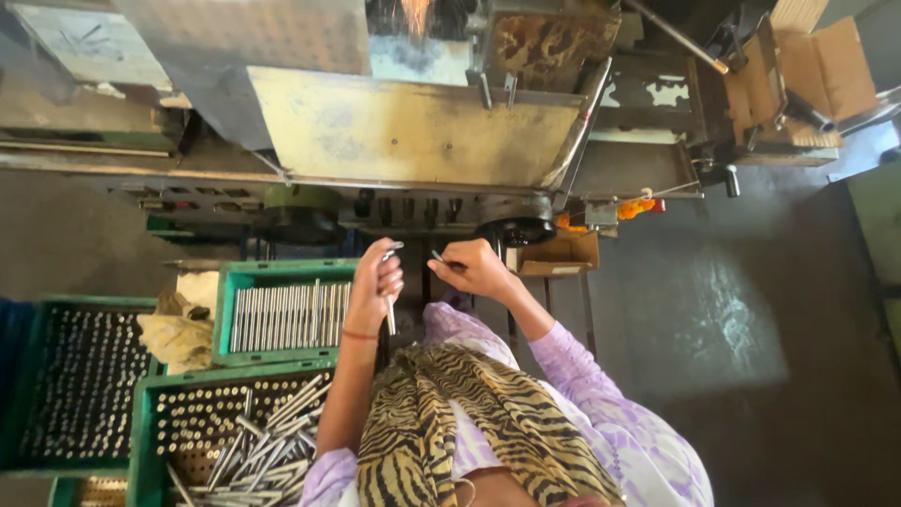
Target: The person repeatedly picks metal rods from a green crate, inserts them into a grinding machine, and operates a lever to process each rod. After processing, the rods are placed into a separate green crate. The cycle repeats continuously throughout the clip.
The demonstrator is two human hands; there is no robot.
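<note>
Metal workshop, grinding machine [413, 131], crates of rods [282, 314]

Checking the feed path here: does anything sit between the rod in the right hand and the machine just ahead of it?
Nothing visible does. The right hand holds a thin metal rod just below the machine, with open space between. The left hand holds more rods to the side.

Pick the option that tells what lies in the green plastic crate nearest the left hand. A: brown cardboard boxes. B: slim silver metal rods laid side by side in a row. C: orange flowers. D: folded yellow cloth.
B: the green plastic crate beside the left hand holds slim silver metal rods lined up side by side in a row.
</note>
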